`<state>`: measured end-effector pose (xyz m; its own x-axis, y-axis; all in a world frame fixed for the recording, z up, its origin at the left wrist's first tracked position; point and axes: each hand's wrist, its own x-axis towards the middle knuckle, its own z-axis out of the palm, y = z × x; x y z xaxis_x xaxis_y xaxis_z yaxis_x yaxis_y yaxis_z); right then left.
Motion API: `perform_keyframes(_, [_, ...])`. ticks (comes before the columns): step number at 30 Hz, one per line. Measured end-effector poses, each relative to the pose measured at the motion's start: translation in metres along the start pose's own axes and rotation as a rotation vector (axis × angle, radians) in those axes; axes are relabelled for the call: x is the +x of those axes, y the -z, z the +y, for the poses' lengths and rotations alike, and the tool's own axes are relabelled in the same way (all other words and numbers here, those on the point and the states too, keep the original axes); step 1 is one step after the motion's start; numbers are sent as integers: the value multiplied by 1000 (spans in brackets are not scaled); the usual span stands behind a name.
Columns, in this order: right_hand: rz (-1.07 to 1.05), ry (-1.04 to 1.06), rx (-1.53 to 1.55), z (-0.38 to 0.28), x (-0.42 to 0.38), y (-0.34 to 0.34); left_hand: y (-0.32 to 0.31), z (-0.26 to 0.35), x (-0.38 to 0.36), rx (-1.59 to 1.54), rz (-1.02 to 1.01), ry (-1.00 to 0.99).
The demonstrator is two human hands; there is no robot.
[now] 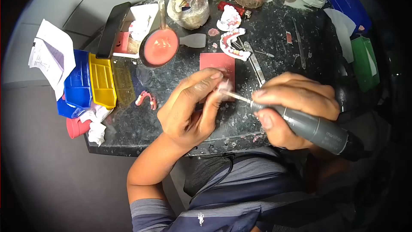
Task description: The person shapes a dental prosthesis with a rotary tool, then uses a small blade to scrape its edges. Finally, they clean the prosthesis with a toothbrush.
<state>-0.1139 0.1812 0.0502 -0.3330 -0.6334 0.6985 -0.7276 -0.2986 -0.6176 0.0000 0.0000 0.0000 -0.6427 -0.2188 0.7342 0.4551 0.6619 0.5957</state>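
My left hand (184, 103) is closed, pinching a small pinkish-white piece (224, 87) between thumb and fingertips; blur and the fingers hide its exact shape. Wrapped in my right hand (298, 96) is a dark grey rotary handpiece (315, 129), its thin metal bit (238, 96) pointing left and reaching the piece. Beneath the fingertips in this view lies a flat pink wax sheet (210, 60). A small partial denture (146, 99) rests on the table left of my left hand. Beyond the sheet is a U-shaped denture (231, 45) with pink and white parts.
A pan of pink wax (161, 47) stands by a white box (148, 15) and a dark phone (113, 30). Tweezers (256, 66), a dental cast (229, 18) and a red lighter (234, 9) lie behind. Blue and yellow bins (102, 79) line the left, a green box (365, 64) the right.
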Motion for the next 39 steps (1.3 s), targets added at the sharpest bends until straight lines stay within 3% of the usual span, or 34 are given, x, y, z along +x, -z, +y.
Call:
perform_keyframes(11, [20,-83,-64,-4,2,1,6,4,3,3,-117,-33])
perform_keyframes(13, [-5,-34,83,-4,3,0,3,3,5,2,-97,-45])
perform_keyframes(15, [-27,-231,40,-12,5,4,3,3,6,6,-79,-53])
perform_keyframes(28, [-64,-133,78,-2,3,9,0,1,6,-49,-138,-9])
perform_keyframes(30, [29,-308,117,-7,4,13,0,1,5,-61,-117,3])
perform_keyframes(39, [-59,-171,42,-2,6,6,0,9,12,-58,-188,3])
